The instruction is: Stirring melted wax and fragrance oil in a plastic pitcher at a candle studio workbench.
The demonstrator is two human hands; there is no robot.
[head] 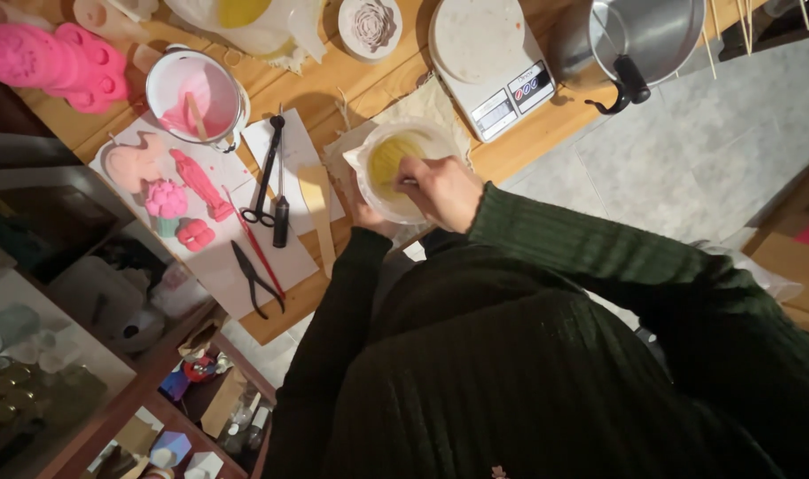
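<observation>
A clear plastic cup (379, 155) with yellowish liquid stands on paper at the edge of the wooden table (528, 133). My right hand (441, 191) hovers over the cup's rim, fingers pinched on a thin stirring stick that dips into the liquid; the stick is mostly hidden. My left hand (365, 216) holds the cup's near side, and only a few of its fingers show past the dark green sleeve.
Behind the cup sit a white digital scale (488, 53) and a metal pot (644, 35). To the left lie a wooden spatula (318, 208), scissors (267, 168), pliers (254, 275), pink wax figures (196, 182) and a white pot (196, 93) of pink wax. Shelves stand at lower left.
</observation>
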